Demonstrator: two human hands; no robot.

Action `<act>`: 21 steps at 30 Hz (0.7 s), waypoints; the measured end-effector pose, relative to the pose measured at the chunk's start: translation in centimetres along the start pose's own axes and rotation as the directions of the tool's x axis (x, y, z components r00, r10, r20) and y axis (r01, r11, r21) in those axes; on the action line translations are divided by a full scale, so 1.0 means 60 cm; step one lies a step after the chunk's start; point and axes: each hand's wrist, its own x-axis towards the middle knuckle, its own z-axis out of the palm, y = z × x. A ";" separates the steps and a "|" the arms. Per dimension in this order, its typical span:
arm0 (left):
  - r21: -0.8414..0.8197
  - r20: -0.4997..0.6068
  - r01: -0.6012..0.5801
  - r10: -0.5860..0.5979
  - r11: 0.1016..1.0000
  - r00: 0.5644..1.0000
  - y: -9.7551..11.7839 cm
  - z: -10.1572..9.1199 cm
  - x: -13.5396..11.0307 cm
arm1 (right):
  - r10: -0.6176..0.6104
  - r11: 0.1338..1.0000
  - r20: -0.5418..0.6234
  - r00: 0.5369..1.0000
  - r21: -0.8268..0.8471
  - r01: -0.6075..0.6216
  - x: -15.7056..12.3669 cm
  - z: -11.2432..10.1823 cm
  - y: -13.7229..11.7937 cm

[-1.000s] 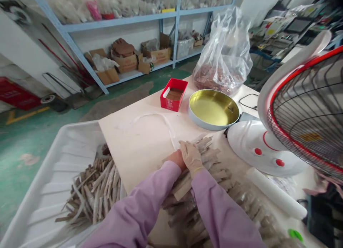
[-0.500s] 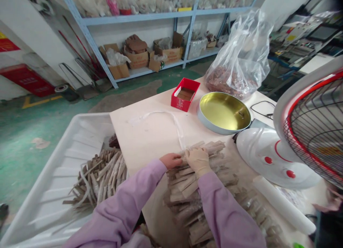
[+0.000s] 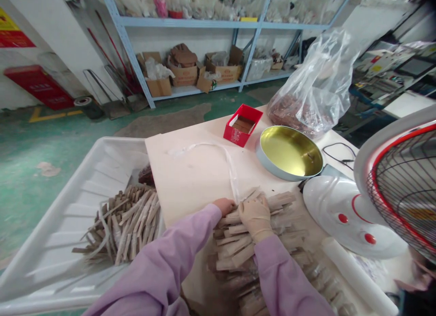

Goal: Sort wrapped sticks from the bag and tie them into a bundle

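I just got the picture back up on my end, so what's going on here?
Someone in purple sleeves has both hands at the far end of a pile of brownish strips on the table. The gloved right hand rests on the strips, and the left hand is right beside it; its fingertips are partly hidden. A thin whitish band curves across the table toward them. More strips lie in the white tray on the left.

grey-brown strips (image 3: 235, 247), lilac sleeves (image 3: 185, 243)

Left hand (image 3: 224, 207) beside gloved right hand (image 3: 255, 217)
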 end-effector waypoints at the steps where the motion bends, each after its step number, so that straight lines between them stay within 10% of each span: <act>1: 0.015 0.011 -0.009 0.008 1.000 1.000 0.000 0.002 -0.004 | 0.002 1.000 0.013 1.000 0.018 -0.002 -0.002 -0.002 0.000; 11: 0.228 0.112 -0.098 0.074 0.969 0.991 0.008 -0.034 -0.014 | -0.045 0.995 0.136 0.990 0.093 0.032 -0.011 -0.018 -0.009; 21: 0.350 -0.099 -0.169 0.216 0.921 0.971 0.041 -0.079 0.039 | -0.067 0.993 0.102 0.993 0.108 0.056 -0.018 -0.010 -0.004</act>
